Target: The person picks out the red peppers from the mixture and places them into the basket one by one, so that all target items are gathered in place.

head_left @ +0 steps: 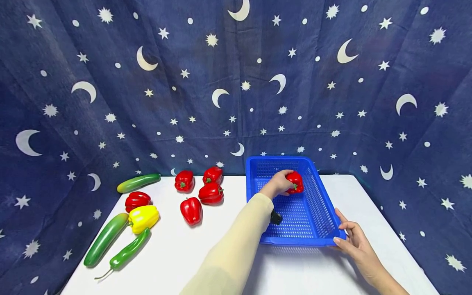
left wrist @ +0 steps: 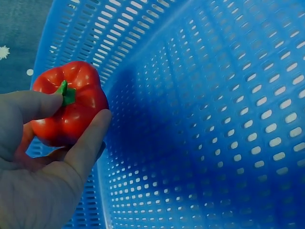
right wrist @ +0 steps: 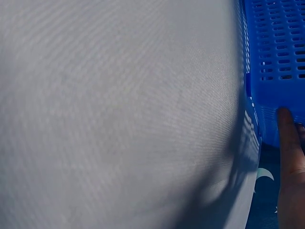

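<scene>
Inside the blue plastic basket, my left hand holds a red bell pepper over the back part of the floor. The left wrist view shows this hand with its thumb by the green stem and fingers round the side of the pepper. My right hand grips the basket's near right corner, thumb at the front rim and fingers along the right side. In the right wrist view, one digit of that hand lies against the basket wall.
Left of the basket lie several red bell peppers on the white table. Farther left are a yellow bell pepper, another red one, a long green chili and two cucumbers. A starry blue curtain surrounds the table.
</scene>
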A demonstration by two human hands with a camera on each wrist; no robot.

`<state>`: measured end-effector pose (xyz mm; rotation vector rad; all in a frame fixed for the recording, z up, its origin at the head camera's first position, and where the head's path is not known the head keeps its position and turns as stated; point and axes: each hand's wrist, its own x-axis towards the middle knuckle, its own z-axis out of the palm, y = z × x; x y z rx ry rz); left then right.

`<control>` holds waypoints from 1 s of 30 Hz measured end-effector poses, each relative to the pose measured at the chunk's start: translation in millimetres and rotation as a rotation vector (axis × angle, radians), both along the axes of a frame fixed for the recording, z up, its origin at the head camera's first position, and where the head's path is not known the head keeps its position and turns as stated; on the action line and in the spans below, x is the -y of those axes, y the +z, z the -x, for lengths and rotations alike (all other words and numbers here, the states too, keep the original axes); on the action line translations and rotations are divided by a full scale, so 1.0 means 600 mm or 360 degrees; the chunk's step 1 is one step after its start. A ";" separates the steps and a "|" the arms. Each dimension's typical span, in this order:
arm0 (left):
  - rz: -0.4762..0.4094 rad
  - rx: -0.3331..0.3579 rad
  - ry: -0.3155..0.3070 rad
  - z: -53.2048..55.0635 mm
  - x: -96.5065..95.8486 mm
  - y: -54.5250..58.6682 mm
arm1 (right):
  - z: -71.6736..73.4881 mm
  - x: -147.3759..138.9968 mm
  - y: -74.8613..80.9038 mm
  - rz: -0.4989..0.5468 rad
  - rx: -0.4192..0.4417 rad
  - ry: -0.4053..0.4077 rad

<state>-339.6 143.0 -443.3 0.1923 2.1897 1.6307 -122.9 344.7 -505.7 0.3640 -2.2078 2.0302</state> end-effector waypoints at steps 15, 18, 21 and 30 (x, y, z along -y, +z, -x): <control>0.0115 0.0003 -0.0025 0.012 -0.012 -0.016 | 0.003 -0.005 -0.002 0.0023 -0.0056 0.0013; 0.0143 -0.0026 -0.0035 0.014 -0.014 -0.020 | 0.000 -0.004 -0.002 0.0039 -0.0069 0.0020; 0.0175 -0.0069 -0.0062 0.012 -0.016 -0.020 | -0.001 -0.005 -0.004 0.0050 -0.0081 0.0024; 0.0130 -0.0163 -0.0125 0.007 -0.016 -0.019 | 0.000 -0.005 -0.003 0.0047 -0.0084 0.0013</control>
